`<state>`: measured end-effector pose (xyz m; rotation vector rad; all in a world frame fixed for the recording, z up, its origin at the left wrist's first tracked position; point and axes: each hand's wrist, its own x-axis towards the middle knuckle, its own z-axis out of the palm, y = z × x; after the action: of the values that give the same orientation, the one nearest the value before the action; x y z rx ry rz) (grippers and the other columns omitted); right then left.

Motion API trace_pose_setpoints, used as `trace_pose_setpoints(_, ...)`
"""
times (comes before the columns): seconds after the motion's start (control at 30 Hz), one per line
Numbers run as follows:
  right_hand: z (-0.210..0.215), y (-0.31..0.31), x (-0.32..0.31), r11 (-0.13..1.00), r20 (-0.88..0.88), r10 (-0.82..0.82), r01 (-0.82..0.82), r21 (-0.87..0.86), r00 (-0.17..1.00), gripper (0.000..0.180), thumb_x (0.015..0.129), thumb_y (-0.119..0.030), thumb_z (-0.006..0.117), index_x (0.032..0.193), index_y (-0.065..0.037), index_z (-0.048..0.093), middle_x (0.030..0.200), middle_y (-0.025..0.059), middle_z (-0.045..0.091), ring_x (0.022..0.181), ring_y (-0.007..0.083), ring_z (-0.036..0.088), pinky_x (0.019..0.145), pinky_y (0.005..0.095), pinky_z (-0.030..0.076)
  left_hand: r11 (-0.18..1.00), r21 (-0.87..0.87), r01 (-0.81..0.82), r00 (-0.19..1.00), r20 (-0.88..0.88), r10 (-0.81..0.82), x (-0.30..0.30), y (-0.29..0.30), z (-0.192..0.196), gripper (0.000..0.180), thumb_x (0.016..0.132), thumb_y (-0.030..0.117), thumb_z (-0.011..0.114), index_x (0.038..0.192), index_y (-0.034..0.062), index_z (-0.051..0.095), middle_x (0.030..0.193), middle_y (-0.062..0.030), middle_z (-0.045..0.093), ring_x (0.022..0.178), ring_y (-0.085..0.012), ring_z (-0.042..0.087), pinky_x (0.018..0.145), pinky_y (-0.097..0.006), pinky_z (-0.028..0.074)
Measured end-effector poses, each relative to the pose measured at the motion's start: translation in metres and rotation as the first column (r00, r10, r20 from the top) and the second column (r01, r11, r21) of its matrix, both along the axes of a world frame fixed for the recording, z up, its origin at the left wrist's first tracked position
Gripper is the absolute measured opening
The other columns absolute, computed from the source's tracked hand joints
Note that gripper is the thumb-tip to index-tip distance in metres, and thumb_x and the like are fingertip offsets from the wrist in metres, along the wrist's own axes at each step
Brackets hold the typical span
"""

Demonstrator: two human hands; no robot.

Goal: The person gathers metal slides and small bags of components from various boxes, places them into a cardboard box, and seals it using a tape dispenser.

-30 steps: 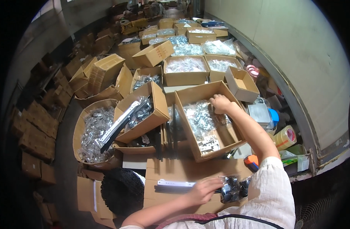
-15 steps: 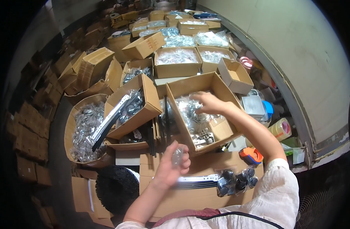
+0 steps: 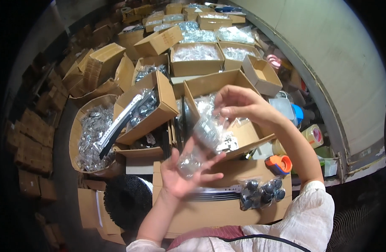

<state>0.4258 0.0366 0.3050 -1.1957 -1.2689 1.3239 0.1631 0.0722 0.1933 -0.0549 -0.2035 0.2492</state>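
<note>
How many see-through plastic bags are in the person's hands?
2: one small clear plastic bag rests in the open left hand; one larger clear plastic bag of silvery parts hangs from the right hand. More may be hidden.

Looks dim at left, brighter mid-view; glares on bags [image 3: 196, 53], blurs slightly at pinched packet [image 3: 208, 131], curves toward black rim.

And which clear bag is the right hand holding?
The upper, larger bag, with greyish contents, held near its top by the right hand; the lower, smaller bag rests on the open left hand.
</note>
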Motion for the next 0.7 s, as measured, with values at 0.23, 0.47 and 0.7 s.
trace_pose_setpoints(0.23, -0.127, 0.034, 0.085, 0.993, 0.991, 0.081, 0.09, -0.071, -0.109, 0.032, 0.076, -0.019, 0.077, 0.099, 0.001, 0.067, 0.088, 0.0219, 0.073, 0.087, 0.0409, 0.072, 0.078, 0.0491, 0.058, 0.998, 0.046, -0.034, 0.958, -0.281, 0.046, 0.008, -0.003, -0.026, 0.044, 0.105, 0.038, 0.054, 0.077, 0.0045, 0.062, 0.087, -0.0127, 0.062, 0.095, -0.0316, 0.065, 0.089, -0.064, 0.057)
trace_pose_setpoints(0.47, -0.024, 0.002, 0.052, 0.942, 0.315, -0.323, 0.336, 0.017, 0.892, 0.013, 0.085, 0.005, 0.057, 0.098, 0.004, 0.061, 0.078, 0.0074, 0.065, 0.061, 0.0182, 0.07, 0.052, 0.0302, 0.057, 0.978, 0.208, 0.012, 0.906, -0.417, 0.077, -0.009, 0.009, -0.029, 0.054, 0.095, 0.017, 0.063, 0.146, 0.004, 0.048, 0.113, -0.0248, 0.066, 0.098, -0.0337, 0.066, 0.066, -0.045, 0.062)
trace_pose_setpoints(0.7, 0.018, -0.005, -0.029, 0.976, 0.232, 0.207, -0.187, -0.108, 0.95, 0.009, 0.09, 0.001, 0.068, 0.099, 0.001, 0.068, 0.088, 0.0042, 0.071, 0.074, 0.0112, 0.07, 0.067, 0.026, 0.057, 0.968, 0.204, -0.15, 0.946, -0.257, 0.2, -0.012, 0.005, -0.011, 0.074, 0.089, 0.017, 0.072, 0.154, 0.0106, 0.038, 0.13, -0.0291, 0.06, 0.103, -0.0408, 0.068, 0.067, -0.048, 0.064)
